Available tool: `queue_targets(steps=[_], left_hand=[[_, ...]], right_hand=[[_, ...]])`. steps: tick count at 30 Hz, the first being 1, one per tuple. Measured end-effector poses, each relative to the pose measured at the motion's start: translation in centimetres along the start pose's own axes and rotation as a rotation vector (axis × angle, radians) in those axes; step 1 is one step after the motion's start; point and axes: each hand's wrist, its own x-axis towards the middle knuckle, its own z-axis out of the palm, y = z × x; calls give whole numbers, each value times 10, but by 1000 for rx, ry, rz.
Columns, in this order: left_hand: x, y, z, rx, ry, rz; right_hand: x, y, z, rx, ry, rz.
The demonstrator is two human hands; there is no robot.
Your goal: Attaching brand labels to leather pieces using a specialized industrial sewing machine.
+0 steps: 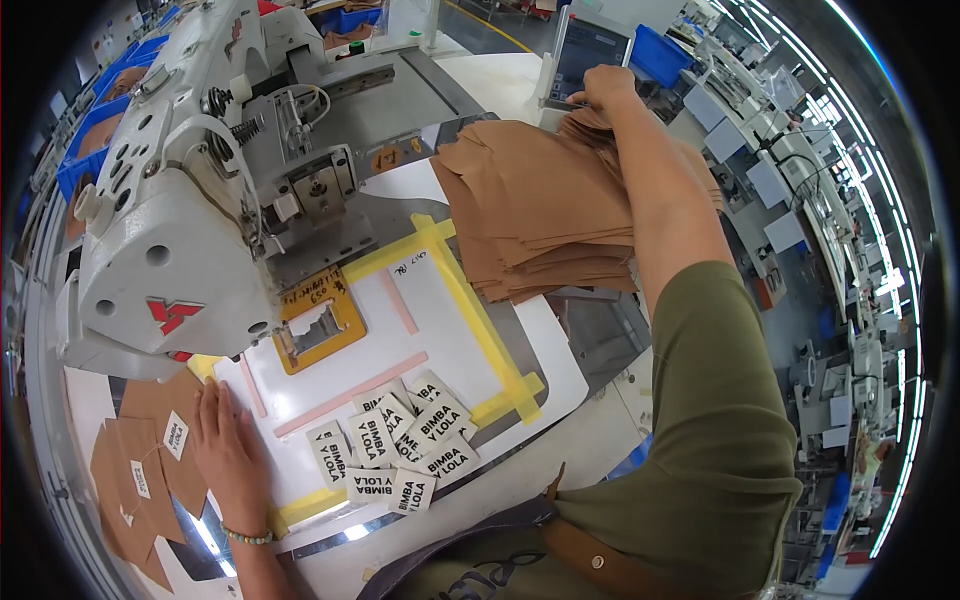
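My left hand [230, 450] lies flat, palm down, at the left edge of a white template board [352, 315], its fingers over a brown fabric piece [161, 397]. My right hand [606, 86] is at the lower part of a control panel's screen [589, 56], its fingers mostly curled and partly hidden. A pile of white labels [442, 420] with black writing lies on the board's near side. Above the board stands the head of an industrial sewing machine [172, 255]. A yellow frame [352, 322] with a cut-out sits under its needle area.
A thick stack of brown fabric pieces [540, 202] lies below my right forearm. More brown pieces [127, 480] with labels joined by threads are at the left. Yellow tape [480, 330] borders the board. Blue bins [101, 139] stand at the far left.
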Motion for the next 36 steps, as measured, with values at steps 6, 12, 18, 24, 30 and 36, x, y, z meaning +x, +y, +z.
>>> queue_targets(steps=[6,12,18,24,30,36], left_hand=[[2,1,-3,-15,1,3],[2,-1,-1,14,28,45],[-1,3,-1,22,39,42],[-26,43,0,-143,27,100],[-28,41,1,-119,17,96],[-26,38,5,-82,63,110]], right_hand=[[9,-4,4,35,40,1],[-3,-9,-23,-26,180,-96],[-111,-11,-94,325,361,-259],[-301,-35,-77,975,376,-386],[-342,-105,-37,1017,508,-571],[-336,-129,-6,964,651,-708]])
